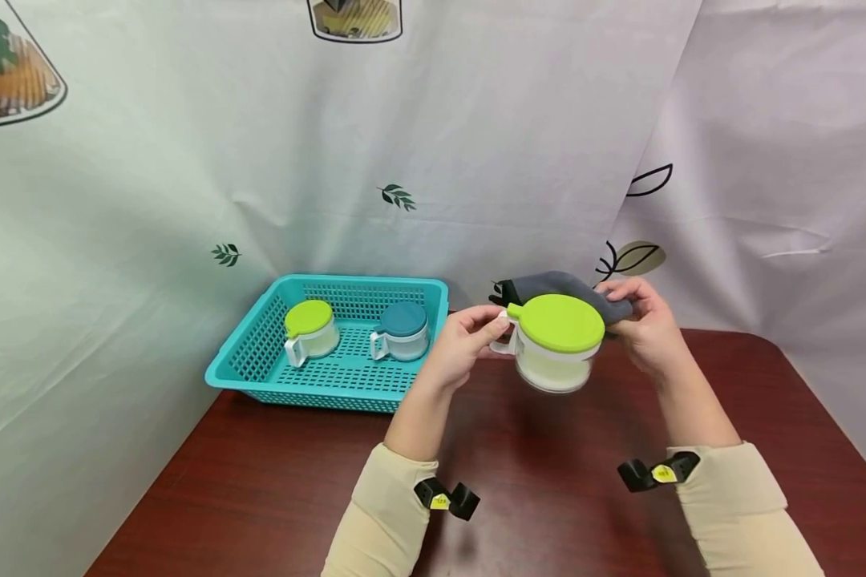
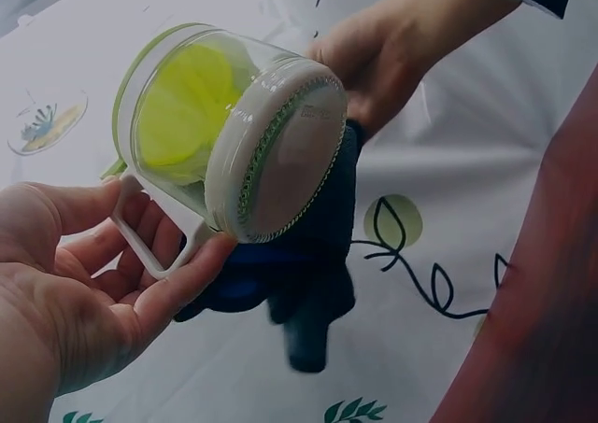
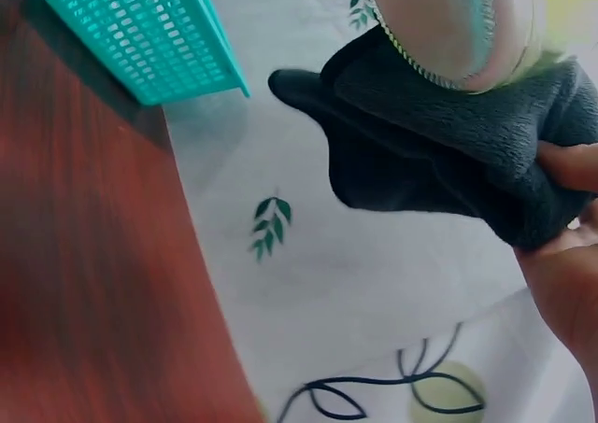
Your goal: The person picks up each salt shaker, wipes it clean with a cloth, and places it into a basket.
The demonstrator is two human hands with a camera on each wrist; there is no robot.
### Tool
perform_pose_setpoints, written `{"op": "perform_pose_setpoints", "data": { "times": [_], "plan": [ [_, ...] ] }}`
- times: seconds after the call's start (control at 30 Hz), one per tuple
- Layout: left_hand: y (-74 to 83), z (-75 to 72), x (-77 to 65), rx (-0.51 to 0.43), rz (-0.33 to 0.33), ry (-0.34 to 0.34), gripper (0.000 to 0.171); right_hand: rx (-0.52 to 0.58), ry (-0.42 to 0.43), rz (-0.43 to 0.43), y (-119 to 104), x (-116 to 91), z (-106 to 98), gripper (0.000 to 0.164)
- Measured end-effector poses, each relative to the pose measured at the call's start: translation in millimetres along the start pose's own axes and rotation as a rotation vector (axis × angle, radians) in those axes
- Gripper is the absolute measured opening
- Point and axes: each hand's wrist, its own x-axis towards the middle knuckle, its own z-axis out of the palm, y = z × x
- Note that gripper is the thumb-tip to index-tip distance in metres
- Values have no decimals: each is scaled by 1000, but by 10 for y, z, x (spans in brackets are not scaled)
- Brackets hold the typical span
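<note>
My left hand [image 1: 462, 344] grips the white handle [image 2: 149, 246] of a clear seasoning jar [image 1: 554, 370] with a lime green lid [image 1: 561, 322], holding it up above the table. In the left wrist view the jar is tilted and its round base [image 2: 294, 157] faces the camera. A dark grey cloth [image 3: 430, 133] is pinched in my right hand [image 1: 642, 320]. The cloth lies along the far side of the jar and hangs down beyond it. Part of the cloth is hidden behind the jar in the head view.
To the left, a turquoise plastic basket [image 1: 310, 398] stands on the dark red table [image 1: 534, 497]. Inside it are a green-lidded jar [image 1: 312, 328] and a blue-lidded jar [image 1: 402, 330], both with white handles. A white printed curtain [image 1: 491, 160] hangs behind the table.
</note>
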Motion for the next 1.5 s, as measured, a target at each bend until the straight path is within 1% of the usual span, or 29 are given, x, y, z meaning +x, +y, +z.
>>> {"op": "perform_pose_setpoints", "data": {
  "times": [0.03, 0.07, 0.13, 0.17, 0.23, 0.27, 0.3, 0.33, 0.4, 0.5, 0.57, 0.6, 0.67, 0.7, 0.73, 0.83, 0.9, 0.97, 1.1, 1.17, 1.23, 1.33, 1.43, 1.5],
  "plan": [
    [7, -7, -4, -7, 3, 4, 27, -75, 15, -13, -21, 0, 9, 32],
    [14, -19, -8, -10, 9, 12, 27, -173, 30, -29, -45, -1, 18, 30],
    [30, -50, -14, -6, 20, 34, 27, -428, 57, -61, -103, -6, 45, 27],
    [37, -67, -15, -1, 26, 46, 27, -538, 63, -81, -131, -9, 62, 26],
    [47, -93, -15, -2, 33, 63, 28, -672, 66, -149, -190, -17, 125, 25],
    [46, -103, -15, -1, 33, 70, 28, -701, 71, -190, -209, -20, 164, 25],
    [43, -107, -14, -3, 31, 74, 28, -694, 76, -226, -224, -26, 206, 24],
    [37, -107, -12, -4, 27, 78, 28, -659, 82, -259, -232, -28, 247, 23],
    [16, -94, -11, -11, 12, 82, 28, -555, 113, -302, -231, -32, 322, 20],
    [-23, -52, -11, -20, -5, 70, 27, -410, 220, -295, -174, -33, 359, 13],
    [-43, -24, -13, -29, -11, 58, 28, -345, 293, -281, -115, -30, 336, 9],
    [-48, -13, -14, -28, -13, 56, 28, -336, 319, -281, -86, -29, 314, 7],
    [-58, -10, -15, -28, -14, 61, 28, -303, 340, -281, -36, -31, 257, 8],
    [-59, -17, -16, -25, -11, 76, 28, -291, 342, -283, -20, -35, 227, 10],
    [-54, -29, -17, -21, -10, 96, 28, -273, 339, -288, -10, -38, 198, 13],
    [-27, -79, -18, -11, 3, 157, 27, -165, 311, -310, -24, -58, 134, 21],
    [-7, -105, -16, 3, 10, 175, 27, -124, 291, -323, -43, -68, 118, 24],
    [2, -104, -15, 6, 12, 164, 27, -127, 282, -323, -44, -65, 118, 22],
    [-16, -41, -19, -3, 15, 124, 26, -228, 288, -281, -64, -51, 216, 17],
    [-29, -25, -22, -11, 13, 116, 27, -272, 290, -238, -61, -55, 227, 17],
    [-39, -37, -22, -5, 7, 130, 27, -315, 270, -181, -56, -72, 186, 21],
    [-42, -87, -28, 11, -3, 168, 27, -370, 178, -70, -75, -116, 77, 31],
    [-35, -121, -33, 21, 0, 194, 27, -332, 62, 21, -129, -145, 14, 39],
    [-30, -120, -33, 24, 2, 191, 26, -281, 26, 45, -141, -148, 0, 41]
  ]
}}
